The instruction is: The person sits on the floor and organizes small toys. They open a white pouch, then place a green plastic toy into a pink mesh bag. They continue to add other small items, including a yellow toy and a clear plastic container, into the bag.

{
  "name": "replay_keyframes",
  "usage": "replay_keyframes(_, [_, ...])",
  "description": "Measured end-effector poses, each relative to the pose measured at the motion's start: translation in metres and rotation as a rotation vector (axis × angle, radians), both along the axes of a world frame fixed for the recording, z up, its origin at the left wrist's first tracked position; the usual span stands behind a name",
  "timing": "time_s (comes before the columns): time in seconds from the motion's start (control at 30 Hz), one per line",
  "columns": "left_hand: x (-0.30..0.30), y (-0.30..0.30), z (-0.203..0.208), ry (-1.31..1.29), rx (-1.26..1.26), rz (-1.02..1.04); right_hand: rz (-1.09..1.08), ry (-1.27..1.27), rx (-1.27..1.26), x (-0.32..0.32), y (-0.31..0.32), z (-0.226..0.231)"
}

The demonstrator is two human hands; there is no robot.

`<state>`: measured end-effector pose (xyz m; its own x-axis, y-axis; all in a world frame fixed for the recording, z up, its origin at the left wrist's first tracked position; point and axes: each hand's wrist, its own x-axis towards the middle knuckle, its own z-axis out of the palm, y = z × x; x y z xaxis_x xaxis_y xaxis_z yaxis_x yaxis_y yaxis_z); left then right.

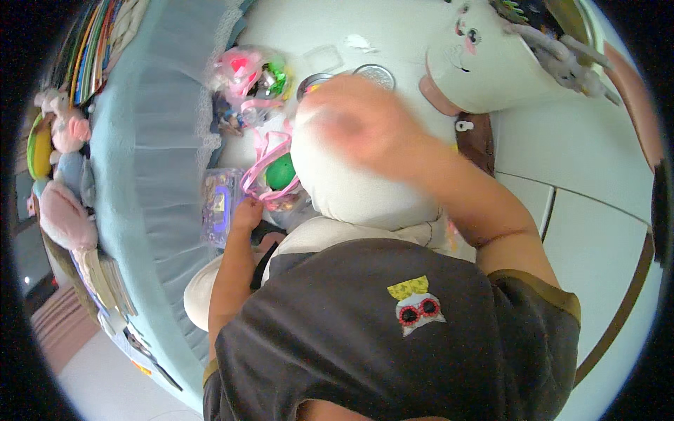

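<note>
My left hand (247,213) is low on the left, its fingers curled at the lower end of a pink strap (261,170). What it grips, if anything, is hidden. The strap runs over a clear bag with a green round thing (280,172) in it. Close by on the left lies a clear box with a purple handle (222,208). My right hand (354,126) is raised over my white-clothed knee (365,189), smeared by motion, so its fingers do not show clearly. Behind it, round metal tins (375,74) lie on the floor, partly covered.
A clear bag of pink and green things (247,72) sits at the far left, against a blue skirted bed (151,140). To the right stand a large white bin with a drawn face (491,59) and white cabinets (597,224). Plush toys (67,203) line the bed.
</note>
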<state>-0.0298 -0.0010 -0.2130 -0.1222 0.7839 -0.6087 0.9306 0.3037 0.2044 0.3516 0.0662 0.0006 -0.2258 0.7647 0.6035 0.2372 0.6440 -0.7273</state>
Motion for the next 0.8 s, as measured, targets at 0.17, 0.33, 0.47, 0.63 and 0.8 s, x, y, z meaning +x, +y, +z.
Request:
replay_keyframes(0.17, [0.034, 0.027, 0.064, 0.019, 0.226, 0.093, -0.441, -0.165, -0.631, 0.106, -0.007, -0.133])
replay_keyframes(0.33, [0.029, 0.052, 0.077, -0.092, 0.587, 0.062, -0.300, -0.188, -1.018, 0.093, -0.005, -0.189])
replay_keyframes(0.47, [0.062, 0.094, 0.092, -0.187, 0.764, -0.168, -0.216, -0.067, -0.896, 0.079, 0.048, -0.243])
replay_keyframes(0.63, [0.076, 0.146, 0.072, -0.123, 0.836, -0.429, -0.143, -0.318, -0.861, 0.041, 0.127, -0.257])
replay_keyframes(0.8, [0.068, 0.186, 0.041, 0.037, 0.803, -0.521, -0.006, -0.423, -0.826, 0.012, 0.167, -0.278])
